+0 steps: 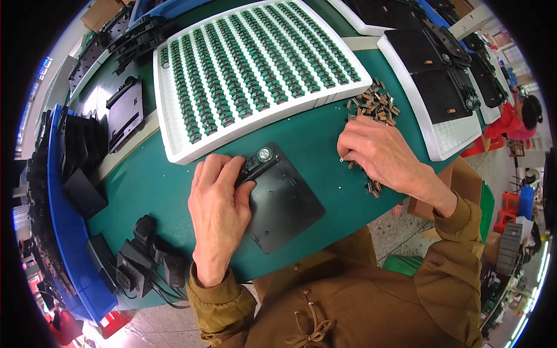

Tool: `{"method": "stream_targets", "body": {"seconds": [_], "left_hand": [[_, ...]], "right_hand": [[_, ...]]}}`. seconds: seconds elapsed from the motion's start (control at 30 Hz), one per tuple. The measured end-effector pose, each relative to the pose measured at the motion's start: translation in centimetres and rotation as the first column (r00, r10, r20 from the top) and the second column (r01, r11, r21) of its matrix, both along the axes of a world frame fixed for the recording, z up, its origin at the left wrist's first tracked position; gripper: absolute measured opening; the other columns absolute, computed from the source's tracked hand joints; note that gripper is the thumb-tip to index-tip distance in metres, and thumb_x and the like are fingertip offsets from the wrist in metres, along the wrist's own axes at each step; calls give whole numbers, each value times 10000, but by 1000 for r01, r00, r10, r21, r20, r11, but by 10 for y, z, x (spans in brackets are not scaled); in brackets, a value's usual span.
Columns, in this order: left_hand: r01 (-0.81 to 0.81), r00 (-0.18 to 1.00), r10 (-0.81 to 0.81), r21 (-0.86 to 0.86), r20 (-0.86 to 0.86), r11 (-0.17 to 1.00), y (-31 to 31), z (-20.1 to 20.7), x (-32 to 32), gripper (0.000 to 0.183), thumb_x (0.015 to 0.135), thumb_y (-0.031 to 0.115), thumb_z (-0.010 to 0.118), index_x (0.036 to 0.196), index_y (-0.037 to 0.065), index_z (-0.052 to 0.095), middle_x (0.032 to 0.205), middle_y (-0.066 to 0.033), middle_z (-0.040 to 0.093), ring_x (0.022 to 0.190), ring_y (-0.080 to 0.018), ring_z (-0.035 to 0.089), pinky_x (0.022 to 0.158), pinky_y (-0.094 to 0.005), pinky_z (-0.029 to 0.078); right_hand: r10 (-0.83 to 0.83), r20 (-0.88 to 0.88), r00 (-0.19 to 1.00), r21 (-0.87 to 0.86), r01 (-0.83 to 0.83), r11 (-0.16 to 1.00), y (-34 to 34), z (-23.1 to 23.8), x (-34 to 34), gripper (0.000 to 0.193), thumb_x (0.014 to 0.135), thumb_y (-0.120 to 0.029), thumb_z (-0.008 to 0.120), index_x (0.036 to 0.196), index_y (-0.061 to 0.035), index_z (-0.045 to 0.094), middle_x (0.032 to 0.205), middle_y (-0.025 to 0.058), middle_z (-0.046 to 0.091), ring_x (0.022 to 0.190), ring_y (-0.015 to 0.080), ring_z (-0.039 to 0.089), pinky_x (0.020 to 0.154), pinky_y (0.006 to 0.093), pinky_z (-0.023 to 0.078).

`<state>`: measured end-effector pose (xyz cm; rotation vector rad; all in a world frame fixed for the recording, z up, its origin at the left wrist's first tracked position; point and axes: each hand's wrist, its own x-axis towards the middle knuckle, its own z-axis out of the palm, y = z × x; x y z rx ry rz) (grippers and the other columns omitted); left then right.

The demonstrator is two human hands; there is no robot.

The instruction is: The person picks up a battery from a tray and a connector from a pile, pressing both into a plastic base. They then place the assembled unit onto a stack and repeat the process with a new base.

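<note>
A flat black plastic panel (284,203) lies on the green table in front of me, with a round silver part (265,154) at its far end. My left hand (219,203) is closed on the raised bar at the panel's far left edge, thumb and fingers on either side. To the right, a loose pile of small metal pieces (380,107) in brown and silver lies on the table. My right hand (380,153) is at the near side of this pile, its fingertips pinched on a small metal piece (342,159), mostly hidden.
Behind the panel stands a white foam tray (214,141) with rows of green-and-black parts. More black panels (435,75) rest on white foam at the right. A blue bin (69,243) and a black corded device (142,261) are at the left. An open cardboard box (464,185) stands below the right edge.
</note>
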<state>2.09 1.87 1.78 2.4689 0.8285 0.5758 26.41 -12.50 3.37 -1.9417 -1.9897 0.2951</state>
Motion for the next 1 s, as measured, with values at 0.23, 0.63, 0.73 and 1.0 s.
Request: {"method": "stream_targets", "body": {"seconds": [0.23,0.63,0.73,1.0], "left_hand": [[-9,1000,10,17,-13,1000,1,0,-3,337,701,-3,737,1030,6,671,962,-107,594,916,-325,568,762,-417,490],[-19,1000,19,23,0,1000,0,-3,-2,359,684,-13,750,1034,3,673,972,-117,609,934,-332,589,785,-411,492],[-22,1000,22,24,-12,999,0,-2,-4,362,681,-15,749,1034,3,670,973,-116,605,926,-331,588,777,-413,491],[-18,1000,18,37,1,999,-1,-4,-4,364,676,-20,746,1031,2,667,971,-113,597,915,-330,586,768,-415,494]], "right_hand": [[-148,-379,913,-70,131,989,13,8,-17,107,835,14,661,934,-23,649,847,93,618,807,267,635,697,356,500],[-151,-547,823,-65,138,988,29,-13,-60,144,846,-12,692,990,-13,692,865,111,641,744,252,645,659,333,506],[-145,-567,811,-22,161,987,29,-18,-65,151,836,-12,704,986,-9,688,854,107,637,717,245,637,628,335,499],[-66,-486,872,59,108,992,26,-23,-72,150,818,-13,721,961,-12,673,836,102,615,686,256,616,600,349,488]]}}
